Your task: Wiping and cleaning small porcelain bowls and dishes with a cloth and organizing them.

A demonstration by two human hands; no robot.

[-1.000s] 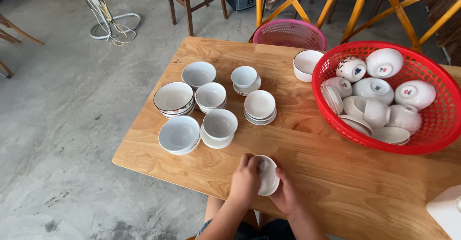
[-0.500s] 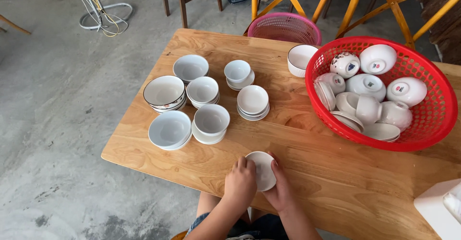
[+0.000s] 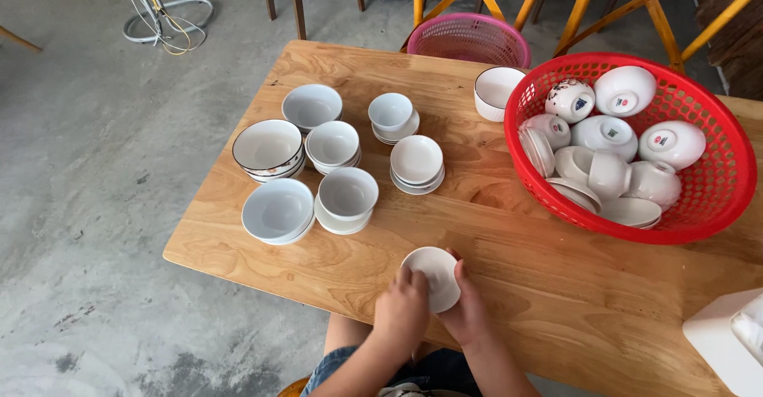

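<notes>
Glossy white round dish (image 3: 433, 274) between hands

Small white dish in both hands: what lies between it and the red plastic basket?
In the head view, only bare wooden table separates the small white dish from the red plastic basket.

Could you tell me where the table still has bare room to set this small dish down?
Bare wood lies between the hands' small dish and the red basket, and along the near right edge. The bowl stacks crowd the left.
</notes>
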